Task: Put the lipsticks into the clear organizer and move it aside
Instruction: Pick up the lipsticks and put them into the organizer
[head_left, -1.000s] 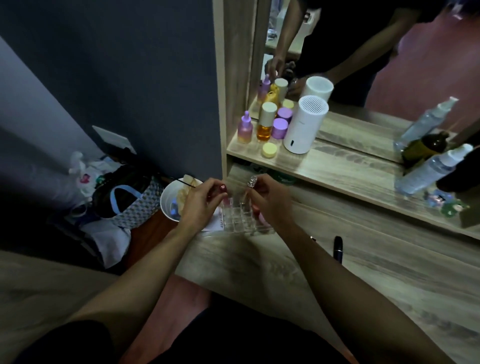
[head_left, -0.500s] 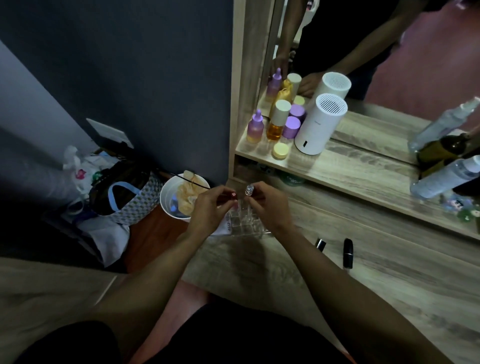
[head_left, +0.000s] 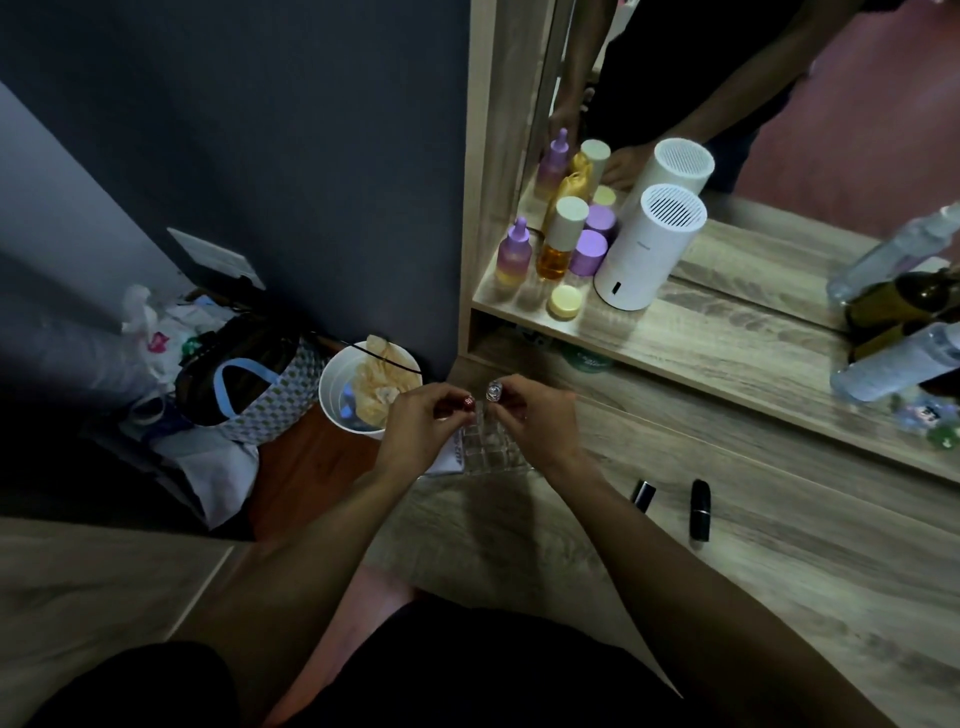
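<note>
- While both hands are held over the clear organizer (head_left: 485, 447), it is seen standing at the far left corner of the wooden desk (head_left: 727, 545), just beside the desk's left edge and close under the shelf (head_left: 701, 353).
- One red-topped lipstick (head_left: 468, 401) is pinched in the fingertips of the left hand (head_left: 421, 434), above the organizer's left side.
- One silver-topped lipstick (head_left: 492, 391) is pinched in the fingertips of the right hand (head_left: 537, 421), just beside the first, the two tops nearly touching.
- Two black lipsticks are left lying on the desk to the right of the right forearm: a shorter one (head_left: 643, 496) and a longer one (head_left: 700, 510), near each other but apart.
- Bare desk surface is seen to the right and near side of these two.
- Past the desk's left edge, one white bucket (head_left: 332, 395) is set on the floor.
- Whether any organizer compartment is filled cannot be told.
</note>
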